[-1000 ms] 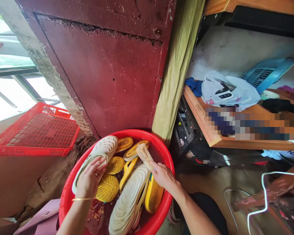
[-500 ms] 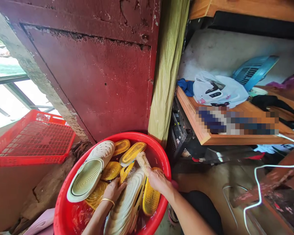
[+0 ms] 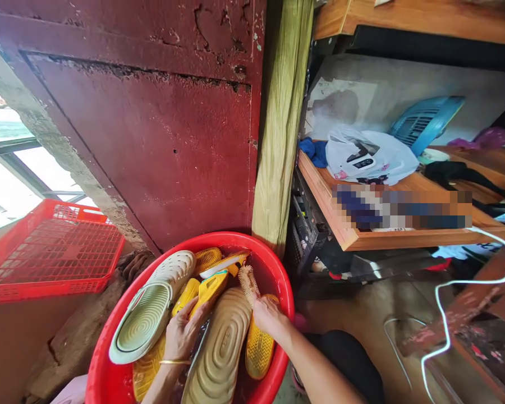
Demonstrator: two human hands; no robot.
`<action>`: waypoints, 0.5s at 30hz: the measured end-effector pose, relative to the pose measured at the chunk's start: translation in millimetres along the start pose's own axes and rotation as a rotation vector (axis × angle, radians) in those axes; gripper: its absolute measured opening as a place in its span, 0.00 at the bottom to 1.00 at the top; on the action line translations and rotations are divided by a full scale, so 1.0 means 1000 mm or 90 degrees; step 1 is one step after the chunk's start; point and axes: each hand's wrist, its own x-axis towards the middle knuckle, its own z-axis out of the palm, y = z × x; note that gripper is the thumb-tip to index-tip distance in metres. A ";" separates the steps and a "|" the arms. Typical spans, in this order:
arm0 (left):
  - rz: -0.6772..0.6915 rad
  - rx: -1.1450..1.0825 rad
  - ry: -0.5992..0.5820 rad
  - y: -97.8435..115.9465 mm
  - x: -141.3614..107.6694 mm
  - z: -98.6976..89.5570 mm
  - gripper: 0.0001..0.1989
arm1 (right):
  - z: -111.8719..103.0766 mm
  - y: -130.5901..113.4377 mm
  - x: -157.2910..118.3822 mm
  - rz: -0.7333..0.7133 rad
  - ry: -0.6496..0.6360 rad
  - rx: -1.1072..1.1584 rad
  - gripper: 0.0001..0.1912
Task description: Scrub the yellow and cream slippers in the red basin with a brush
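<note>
My left hand (image 3: 182, 335), with a gold bangle at the wrist, is closed on a yellow slipper (image 3: 214, 285) lifted among the footwear in a red basin (image 3: 287, 280). Its fingers hide part of the slipper. My right hand (image 3: 271, 318) grips a scrubbing brush (image 3: 247, 283), bristles showing, near the basin's right side. Between my hands a large clog (image 3: 221, 348) lies sole up. A pale green clog (image 3: 145, 314) rests opening up at the left. Another yellow slipper (image 3: 260, 350) lies sole up under my right hand. Water surrounds the footwear.
A red plastic crate (image 3: 54, 247) stands to the left. Behind the basin are a dark red door (image 3: 151, 157) and a curtain (image 3: 278, 140). On the right, a wooden shelf (image 3: 349, 241) bears a white plastic bag (image 3: 368, 154) and blue fan (image 3: 429, 120). A white cable (image 3: 441, 314) hangs down.
My left hand has come up with a yellow slipper, now tilted. The large clog has turned so its sole faces up. The brush stays in my right hand.
</note>
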 end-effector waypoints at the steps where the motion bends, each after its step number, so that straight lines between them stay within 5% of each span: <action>1: 0.002 -0.039 0.002 0.006 -0.002 -0.003 0.37 | 0.000 -0.001 0.000 0.007 0.000 -0.001 0.30; 7: 0.076 -0.040 0.016 0.025 -0.016 -0.026 0.40 | -0.004 0.003 -0.001 0.042 0.017 0.014 0.22; 15: 0.360 0.362 -0.060 -0.019 -0.053 -0.008 0.18 | -0.013 0.011 -0.003 0.033 0.042 0.024 0.31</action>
